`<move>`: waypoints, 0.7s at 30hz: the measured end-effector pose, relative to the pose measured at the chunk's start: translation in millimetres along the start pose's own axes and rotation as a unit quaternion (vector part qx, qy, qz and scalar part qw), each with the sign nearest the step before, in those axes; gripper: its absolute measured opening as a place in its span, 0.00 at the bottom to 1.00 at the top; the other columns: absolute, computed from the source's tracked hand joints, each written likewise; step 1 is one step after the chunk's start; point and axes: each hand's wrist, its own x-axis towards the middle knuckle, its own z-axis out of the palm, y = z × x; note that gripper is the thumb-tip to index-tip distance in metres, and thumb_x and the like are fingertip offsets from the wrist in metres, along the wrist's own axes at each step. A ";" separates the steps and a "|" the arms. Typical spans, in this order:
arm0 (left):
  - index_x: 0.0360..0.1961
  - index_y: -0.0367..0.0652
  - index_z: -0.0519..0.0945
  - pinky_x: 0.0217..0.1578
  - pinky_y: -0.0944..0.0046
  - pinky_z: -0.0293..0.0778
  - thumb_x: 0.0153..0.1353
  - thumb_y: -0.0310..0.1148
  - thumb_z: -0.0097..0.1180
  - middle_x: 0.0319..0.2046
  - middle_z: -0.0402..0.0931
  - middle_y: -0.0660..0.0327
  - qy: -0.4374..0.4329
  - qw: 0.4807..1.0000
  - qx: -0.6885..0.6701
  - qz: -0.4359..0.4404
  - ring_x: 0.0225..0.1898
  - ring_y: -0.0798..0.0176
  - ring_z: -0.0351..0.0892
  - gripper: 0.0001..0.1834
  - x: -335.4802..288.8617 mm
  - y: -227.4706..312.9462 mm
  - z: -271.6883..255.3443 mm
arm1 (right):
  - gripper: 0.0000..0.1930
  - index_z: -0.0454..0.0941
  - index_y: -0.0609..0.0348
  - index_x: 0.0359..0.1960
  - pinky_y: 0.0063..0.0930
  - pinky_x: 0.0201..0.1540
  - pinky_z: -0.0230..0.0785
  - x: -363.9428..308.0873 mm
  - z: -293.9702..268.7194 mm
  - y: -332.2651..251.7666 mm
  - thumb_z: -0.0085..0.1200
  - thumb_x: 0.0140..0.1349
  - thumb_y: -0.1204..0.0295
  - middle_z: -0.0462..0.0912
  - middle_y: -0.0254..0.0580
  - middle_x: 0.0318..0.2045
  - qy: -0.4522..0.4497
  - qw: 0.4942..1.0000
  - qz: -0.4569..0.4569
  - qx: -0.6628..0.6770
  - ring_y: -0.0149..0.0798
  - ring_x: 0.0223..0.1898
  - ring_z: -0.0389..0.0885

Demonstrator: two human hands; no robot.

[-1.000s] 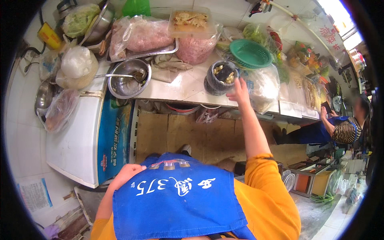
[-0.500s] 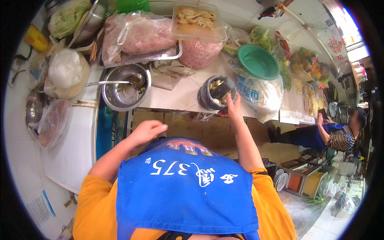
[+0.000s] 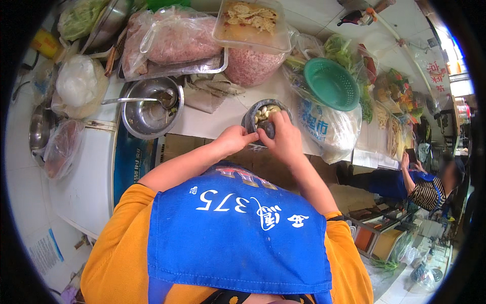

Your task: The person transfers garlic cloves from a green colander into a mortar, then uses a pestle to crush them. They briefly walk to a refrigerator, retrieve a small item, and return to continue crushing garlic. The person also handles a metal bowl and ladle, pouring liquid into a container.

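Note:
A dark grey stone mortar (image 3: 247, 122) with pale peeled garlic cloves (image 3: 264, 112) in it stands at the counter's near edge. My right hand (image 3: 283, 140) reaches over its right side, fingers and thumb closed round a dark stone pestle (image 3: 267, 129). The pestle leans toward me, and the hand hides part of it. Against the near left wall of the mortar, my left hand (image 3: 235, 139) is closed, its fingertips close to my right thumb. Some of its fingers are hidden.
Left of the mortar sits a steel bowl (image 3: 144, 126) with a ladle (image 3: 166, 99). A green colander (image 3: 331, 85) rests on plastic bags (image 3: 329, 129) to the right. Behind are bagged minced meat (image 3: 185, 40) and a plastic tub (image 3: 251, 44). Another person (image 3: 428, 190) stands far right.
My left hand has come from over my apron to the mortar's near side. My right hand has shifted from the mortar's right side onto the pestle, which now tips toward me.

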 end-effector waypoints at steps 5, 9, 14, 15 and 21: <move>0.33 0.34 0.87 0.34 0.58 0.73 0.68 0.59 0.65 0.25 0.81 0.60 0.033 0.998 0.027 -0.044 0.29 0.64 0.77 0.32 -8.3 -1.6 6.0 | 0.09 0.82 0.58 0.38 0.47 0.37 0.77 -2.6 -32.6 7.7 0.68 0.61 0.69 0.80 0.48 0.32 0.104 0.969 -0.046 0.221 0.56 0.35 0.84; 0.36 0.32 0.87 0.37 0.56 0.76 0.67 0.60 0.66 0.28 0.84 0.56 0.098 0.995 0.000 -0.034 0.33 0.63 0.81 0.33 -13.4 -2.0 15.5 | 0.07 0.83 0.53 0.38 0.43 0.33 0.76 -3.9 -62.3 8.3 0.67 0.61 0.69 0.80 0.42 0.32 0.188 0.967 -0.117 0.126 0.52 0.30 0.84; 0.47 0.31 0.85 0.40 0.54 0.79 0.64 0.60 0.69 0.31 0.86 0.50 0.123 0.990 0.068 0.010 0.33 0.56 0.84 0.35 -16.0 -1.9 14.6 | 0.07 0.81 0.49 0.36 0.51 0.32 0.77 14.4 -40.4 -8.1 0.63 0.63 0.63 0.80 0.45 0.34 0.031 0.994 -0.102 0.020 0.57 0.32 0.85; 0.51 0.31 0.84 0.40 0.54 0.79 0.64 0.60 0.69 0.31 0.86 0.50 0.158 0.981 0.104 0.050 0.33 0.54 0.85 0.37 -16.5 0.3 13.1 | 0.07 0.82 0.49 0.36 0.50 0.33 0.78 20.4 -36.7 -5.6 0.63 0.63 0.63 0.81 0.45 0.35 0.063 0.989 -0.124 0.042 0.57 0.32 0.85; 0.73 0.33 0.68 0.33 0.50 0.80 0.52 0.67 0.74 0.26 0.83 0.52 0.201 0.930 0.285 0.115 0.29 0.47 0.86 0.59 -37.1 29.2 10.5 | 0.07 0.84 0.53 0.36 0.43 0.33 0.76 25.9 -42.6 29.1 0.67 0.61 0.66 0.83 0.44 0.31 0.136 0.974 -0.140 0.115 0.50 0.28 0.84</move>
